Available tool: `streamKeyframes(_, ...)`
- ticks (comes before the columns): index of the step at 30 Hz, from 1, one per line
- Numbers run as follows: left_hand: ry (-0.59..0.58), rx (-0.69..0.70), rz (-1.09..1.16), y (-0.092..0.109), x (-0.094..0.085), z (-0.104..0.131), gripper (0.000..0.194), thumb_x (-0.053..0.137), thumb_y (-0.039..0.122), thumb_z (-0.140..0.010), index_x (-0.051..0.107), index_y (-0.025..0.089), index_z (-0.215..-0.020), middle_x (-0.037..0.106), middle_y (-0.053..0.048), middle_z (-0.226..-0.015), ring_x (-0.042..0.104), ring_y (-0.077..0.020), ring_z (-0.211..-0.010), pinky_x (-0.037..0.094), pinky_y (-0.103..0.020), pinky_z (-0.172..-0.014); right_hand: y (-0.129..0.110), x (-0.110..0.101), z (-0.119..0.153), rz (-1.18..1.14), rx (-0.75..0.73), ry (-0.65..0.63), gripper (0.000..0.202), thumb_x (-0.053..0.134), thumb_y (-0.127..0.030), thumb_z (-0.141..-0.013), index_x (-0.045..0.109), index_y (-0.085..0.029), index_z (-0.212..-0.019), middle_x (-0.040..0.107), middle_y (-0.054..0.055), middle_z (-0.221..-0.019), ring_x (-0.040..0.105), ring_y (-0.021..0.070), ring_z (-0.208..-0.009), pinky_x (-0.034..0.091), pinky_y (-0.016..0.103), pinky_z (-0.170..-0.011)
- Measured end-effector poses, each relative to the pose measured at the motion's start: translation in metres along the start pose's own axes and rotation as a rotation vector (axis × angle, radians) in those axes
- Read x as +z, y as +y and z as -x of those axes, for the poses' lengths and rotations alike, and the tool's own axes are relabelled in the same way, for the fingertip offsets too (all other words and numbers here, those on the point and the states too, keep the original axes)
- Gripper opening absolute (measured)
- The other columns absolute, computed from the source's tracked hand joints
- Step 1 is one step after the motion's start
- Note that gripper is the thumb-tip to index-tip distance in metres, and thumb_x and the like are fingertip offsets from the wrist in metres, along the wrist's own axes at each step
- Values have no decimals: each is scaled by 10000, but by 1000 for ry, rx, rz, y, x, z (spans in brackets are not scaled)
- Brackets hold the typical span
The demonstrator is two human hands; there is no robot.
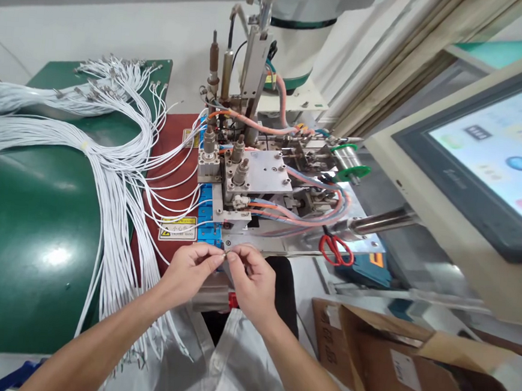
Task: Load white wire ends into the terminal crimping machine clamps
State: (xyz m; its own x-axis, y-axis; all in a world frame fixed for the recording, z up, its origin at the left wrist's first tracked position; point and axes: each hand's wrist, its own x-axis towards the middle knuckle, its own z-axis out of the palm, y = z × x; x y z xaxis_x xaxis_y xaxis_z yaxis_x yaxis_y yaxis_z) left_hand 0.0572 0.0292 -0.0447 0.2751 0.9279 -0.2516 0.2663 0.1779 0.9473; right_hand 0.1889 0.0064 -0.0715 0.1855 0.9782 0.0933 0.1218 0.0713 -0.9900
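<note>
In front of the machine's near edge, my left hand and my right hand meet fingertip to fingertip. Both are closed in a pinch around a tiny piece, too small to name. Just beyond my fingers is a row of blue cable holders, with white cables running into it from the left. A large bundle of white cables hangs past my left forearm, and one cable passes close behind my left hand. Metal connector ends show on the far bundle.
Beyond my hands stands the metal machine with hoses and a wire spool. Red scissors lie at its right edge. A screen overhangs the right side, above a cardboard box. The green table extends left.
</note>
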Motion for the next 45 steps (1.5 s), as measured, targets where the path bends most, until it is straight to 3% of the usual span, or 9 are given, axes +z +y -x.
streamKeyframes(9,89,-45,118,0,7,3,136,576,239,-765,650,125,-763,599,-4,-679,524,-104,-626,435,-212,-610,-2,12,4,22,15,130,124,523,-208,-779,537,-180,-659,537,-4,-639,523,127,-603,436,254,-573)
streamKeyframes(13,135,-25,103,0,9,4,140,572,249,-772,647,131,-769,606,-17,-728,549,-119,-689,449,-219,-650,-5,12,4,135,-120,189,114,532,-167,-765,529,-189,-653,533,-8,-629,518,128,-600,437,258,-578)
streamKeyframes(17,138,-26,89,0,8,3,142,576,254,-766,636,128,-743,601,-16,-712,557,-118,-669,461,-219,-638,-4,6,-1,184,-262,91,96,525,-134,-749,535,-193,-674,545,7,-658,525,138,-632,439,270,-595)
streamKeyframes(23,110,-35,118,-1,7,3,147,575,267,-765,631,131,-754,595,-11,-708,552,-99,-590,477,-213,-582,-1,-3,-7,57,-78,46,16,574,-190,-749,582,-188,-763,559,12,-712,538,133,-631,446,256,-571)
streamKeyframes(28,107,-4,86,-5,9,3,153,572,267,-769,642,132,-760,591,-18,-713,559,-109,-608,480,-220,-587,-1,-1,-6,17,-54,22,73,552,-173,-754,563,-188,-684,546,4,-680,535,128,-625,442,245,-566)
streamKeyframes(34,83,138,-141,-1,1,3,135,544,203,-772,670,162,-746,582,-15,-698,542,-125,-664,439,-231,-619,-12,-16,-18,148,-184,-171,98,558,-148,-734,545,-188,-645,536,-4,-646,501,118,-581,411,236,-538)
streamKeyframes(37,-26,189,-285,4,-5,3,152,534,148,-759,675,175,-710,579,-9,-668,522,-121,-649,412,-226,-606,-17,-27,-24,247,-225,-399,96,537,-143,-755,573,-192,-680,556,5,-664,514,128,-617,408,243,-562)
streamKeyframes(39,-80,177,-350,4,-6,3,155,536,148,-750,668,175,-674,553,2,-627,495,-109,-600,387,-212,-552,-16,-29,-25,291,-224,-474,104,534,-152,-763,587,-194,-684,568,8,-669,515,134,-627,406,249,-574)
streamKeyframes(45,149,120,-245,-8,7,7,141,520,204,-772,613,157,-676,529,9,-611,494,-104,-567,397,-196,-510,-2,-7,-7,96,34,-85,201,545,-231,-773,547,-176,-580,503,-18,-559,457,114,-531,378,233,-504)
